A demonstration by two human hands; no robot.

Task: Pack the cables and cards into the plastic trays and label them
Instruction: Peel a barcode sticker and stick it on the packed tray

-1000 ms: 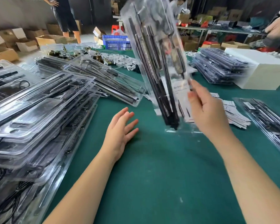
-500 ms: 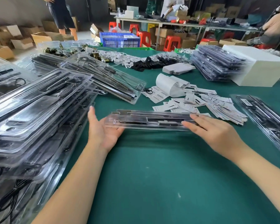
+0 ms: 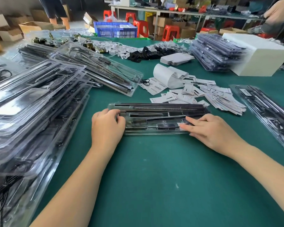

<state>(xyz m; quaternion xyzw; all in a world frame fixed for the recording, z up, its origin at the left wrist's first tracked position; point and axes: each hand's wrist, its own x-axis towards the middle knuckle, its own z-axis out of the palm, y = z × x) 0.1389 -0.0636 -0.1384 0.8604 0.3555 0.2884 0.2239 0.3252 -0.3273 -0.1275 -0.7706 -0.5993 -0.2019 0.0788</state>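
Observation:
A clear plastic tray (image 3: 157, 119) holding black cables and rods lies flat, lengthwise, on the green table (image 3: 154, 177) in front of me. My left hand (image 3: 107, 126) has its fingers curled over the tray's left end and holds it. My right hand (image 3: 210, 130) lies on the right end with straight fingers, pressing on a small white label (image 3: 181, 125) on the lid. Loose white cards and barcode labels (image 3: 197, 95) are heaped just behind the tray, beside a label roll (image 3: 167, 76).
A tall, sliding stack of filled trays (image 3: 31, 112) crowds the left side, with more trays (image 3: 97, 71) behind it. Another filled tray (image 3: 267, 112) lies at the right edge. Farther back right stand a tray pile (image 3: 216, 53) and a white box (image 3: 259, 58). A person's hand (image 3: 279, 12) shows at top right.
The tray, held upright in my right hand a second ago, came down flat onto the table. Both hands have moved onto its ends, and the right now presses a label.

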